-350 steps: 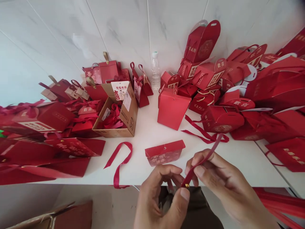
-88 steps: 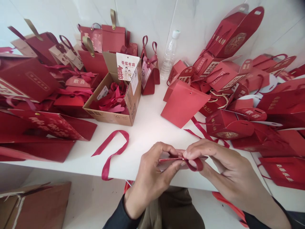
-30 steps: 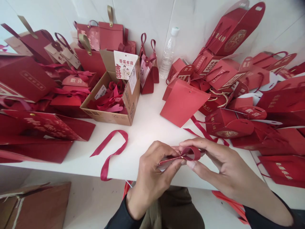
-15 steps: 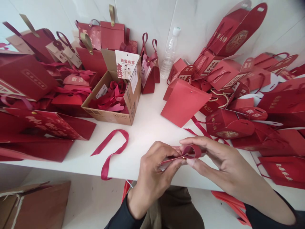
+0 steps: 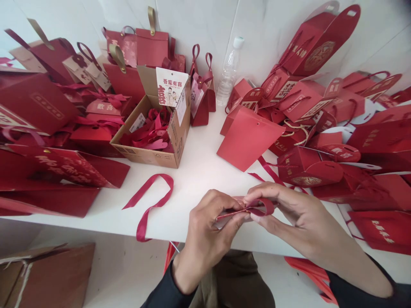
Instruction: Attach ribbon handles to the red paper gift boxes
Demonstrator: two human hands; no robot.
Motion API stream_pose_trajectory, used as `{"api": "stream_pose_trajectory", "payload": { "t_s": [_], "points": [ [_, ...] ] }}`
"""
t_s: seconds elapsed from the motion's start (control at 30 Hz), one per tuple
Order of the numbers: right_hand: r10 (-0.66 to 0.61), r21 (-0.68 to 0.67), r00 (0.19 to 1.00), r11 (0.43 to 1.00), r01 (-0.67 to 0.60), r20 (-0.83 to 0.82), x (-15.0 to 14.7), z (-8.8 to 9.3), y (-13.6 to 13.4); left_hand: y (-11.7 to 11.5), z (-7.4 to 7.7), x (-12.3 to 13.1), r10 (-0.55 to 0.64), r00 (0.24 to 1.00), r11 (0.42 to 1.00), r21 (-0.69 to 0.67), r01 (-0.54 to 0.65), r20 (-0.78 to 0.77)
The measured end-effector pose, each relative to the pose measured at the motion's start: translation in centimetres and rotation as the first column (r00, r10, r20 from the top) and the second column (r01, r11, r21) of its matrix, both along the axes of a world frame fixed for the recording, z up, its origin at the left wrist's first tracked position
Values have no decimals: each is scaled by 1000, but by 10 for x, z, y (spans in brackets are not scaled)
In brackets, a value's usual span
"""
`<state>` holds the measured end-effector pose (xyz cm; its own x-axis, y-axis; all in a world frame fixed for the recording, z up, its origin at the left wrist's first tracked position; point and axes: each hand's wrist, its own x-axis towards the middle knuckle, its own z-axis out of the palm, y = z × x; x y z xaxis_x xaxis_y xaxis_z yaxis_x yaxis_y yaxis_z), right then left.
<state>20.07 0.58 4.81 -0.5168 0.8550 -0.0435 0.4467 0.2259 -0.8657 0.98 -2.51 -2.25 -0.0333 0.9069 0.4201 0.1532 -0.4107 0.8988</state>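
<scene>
Just above the table's front edge, my left hand (image 5: pixel 208 222) pinches the top edge of a small red gift box (image 5: pixel 222 217) between thumb and fingers. A dark red strap handle (image 5: pixel 269 207) makes a loop at its top, pointing right. My right hand (image 5: pixel 298 220) is closed around the other side, with thumb and fingertips on the strap near its fastening point. Most of the box is hidden under both hands. To the left, a loose crimson ribbon (image 5: pixel 142 226) lies curved on the white table, one end over the edge.
An open cardboard box (image 5: pixel 150 159) of red straps stands at mid-left. A plain red bag (image 5: pixel 250 139) lies before me. A clear bottle (image 5: pixel 228 72) stands by the wall. Red gift boxes (image 5: pixel 308 167) are piled right; red bags (image 5: pixel 105 164) crowd the left.
My right fingertips have shifted slightly along the strap, and its loop sticks out a little farther right. My left hand keeps its pinch in nearly the same place.
</scene>
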Motion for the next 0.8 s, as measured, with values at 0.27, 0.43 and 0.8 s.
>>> {"api": "stream_pose_trajectory", "payload": {
  "t_s": [0.27,0.43,0.8],
  "points": [
    [41,14,998,999,-40,-58,-1,-2,3,-1,-4,1,3,1000,1000,-3,-3,-1],
    [3,88,999,996,0,-32,-1,-3,1,1,-5,1,-22,999,998,66,24,-31],
    [10,134,1000,991,-9,-7,-1,-7,3,-5,6,3,-20,994,992,-118,32,104]
  ]
}}
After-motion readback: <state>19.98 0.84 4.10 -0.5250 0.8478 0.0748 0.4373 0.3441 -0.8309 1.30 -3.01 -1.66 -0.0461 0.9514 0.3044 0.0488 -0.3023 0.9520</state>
